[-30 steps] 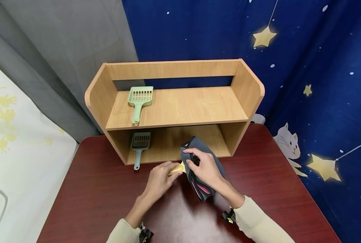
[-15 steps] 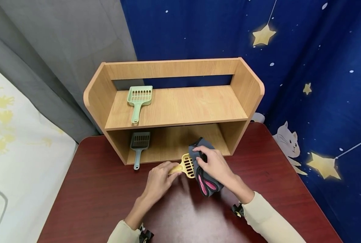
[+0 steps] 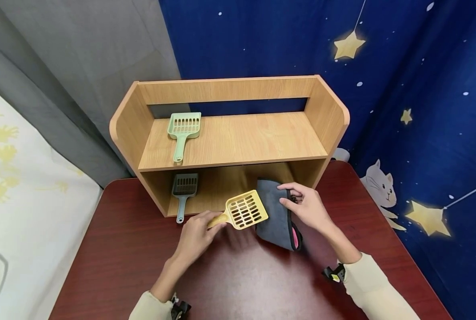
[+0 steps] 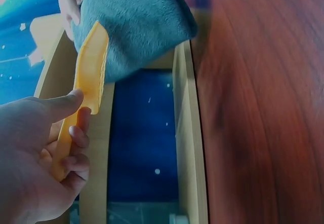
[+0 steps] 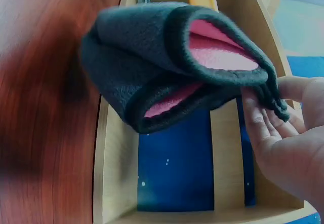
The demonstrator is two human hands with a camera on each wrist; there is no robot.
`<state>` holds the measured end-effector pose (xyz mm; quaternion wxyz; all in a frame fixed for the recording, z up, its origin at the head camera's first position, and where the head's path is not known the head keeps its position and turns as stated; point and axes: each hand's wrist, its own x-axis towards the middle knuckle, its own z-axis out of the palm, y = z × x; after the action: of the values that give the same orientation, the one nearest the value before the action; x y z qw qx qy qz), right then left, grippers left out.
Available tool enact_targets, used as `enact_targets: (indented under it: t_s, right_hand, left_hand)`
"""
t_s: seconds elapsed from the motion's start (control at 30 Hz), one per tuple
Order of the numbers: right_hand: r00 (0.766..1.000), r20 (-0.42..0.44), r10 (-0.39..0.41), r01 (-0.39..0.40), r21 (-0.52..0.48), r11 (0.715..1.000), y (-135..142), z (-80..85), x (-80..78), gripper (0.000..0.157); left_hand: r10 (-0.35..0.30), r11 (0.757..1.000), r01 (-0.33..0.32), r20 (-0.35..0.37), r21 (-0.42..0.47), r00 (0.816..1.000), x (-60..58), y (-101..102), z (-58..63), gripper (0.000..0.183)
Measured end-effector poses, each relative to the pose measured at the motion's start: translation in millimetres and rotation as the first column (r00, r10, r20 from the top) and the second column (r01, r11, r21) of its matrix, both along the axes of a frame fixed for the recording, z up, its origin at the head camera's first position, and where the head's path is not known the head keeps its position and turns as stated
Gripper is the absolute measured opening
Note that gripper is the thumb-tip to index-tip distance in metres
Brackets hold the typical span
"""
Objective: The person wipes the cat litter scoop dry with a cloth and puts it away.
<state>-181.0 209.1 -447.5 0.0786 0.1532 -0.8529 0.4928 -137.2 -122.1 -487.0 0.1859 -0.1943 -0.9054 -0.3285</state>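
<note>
My left hand [image 3: 195, 238] grips a yellow slotted litter scoop [image 3: 246, 210] by its handle, the scoop's head pointing right, in front of the shelf. In the left wrist view the scoop [image 4: 91, 64] appears nearly edge-on, thumb on one side and fingers curled round the handle. A folded grey cloth [image 3: 276, 215] with black edging and pink inside hangs from my right hand [image 3: 308, 206], pinched at its edge. In the right wrist view the cloth's [image 5: 136, 46] pink lining shows inside its folds. The scoop's tip overlaps the cloth in the head view; whether they touch I cannot tell.
A two-tier wooden shelf [image 3: 238, 138] stands at the back of the dark red table [image 3: 238, 284]. On its upper tier lies a green litter scoop [image 3: 185, 129]; a grey-blue one [image 3: 185, 189] lies at the lower tier's left, its handle over the front edge.
The cloth has moved right off the yellow scoop, uncovering its slotted head. My right hand has shifted right with the cloth, and my left hand has drawn slightly left with the scoop.
</note>
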Motion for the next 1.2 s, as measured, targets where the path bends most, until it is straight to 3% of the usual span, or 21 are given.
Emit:
enact_targets:
  t_s: [0.23, 0.4, 0.67, 0.8, 1.0, 1.2]
  right_hand:
    - [0.999, -0.045, -0.02, 0.016, -0.096, 0.995, -1, -1.9, 5.6, 0.033]
    - [0.989, -0.141, -0.041, 0.015, -0.179, 0.984, -13, -10.5, 13.4, 0.038]
    - [0.95, -0.305, -0.06, -0.001, -0.197, 0.98, -47, -24.9, 23.6, 0.04]
    - [0.949, -0.311, -0.056, -0.017, -0.226, 0.974, -69, -31.3, 29.5, 0.041]
    - [0.963, -0.267, 0.047, -0.117, -0.251, 0.961, -99, -37.3, 39.8, 0.041]
    - [0.959, -0.283, 0.017, -0.095, -0.264, 0.96, -103, -19.2, 47.5, 0.038]
  left_hand:
    - [0.066, 0.997, -0.067, 0.025, 0.039, 0.998, -4.3, -13, 7.4, 0.031]
    - [0.101, 0.993, -0.104, 0.058, 0.059, 0.993, -7.0, -11, 13.0, 0.03]
    - [0.075, 0.992, -0.081, 0.062, 0.102, 0.995, -11.4, 3, 16.4, 0.027]
    - [0.062, 0.988, -0.072, 0.077, 0.135, 0.995, -12.0, 13, 15.5, 0.027]
    - [0.067, 0.986, -0.08, 0.095, 0.146, 0.993, -12.5, 23, 12.9, 0.027]
    - [0.057, 0.986, -0.067, 0.069, 0.156, 0.996, -10.0, 19, 10.9, 0.026]
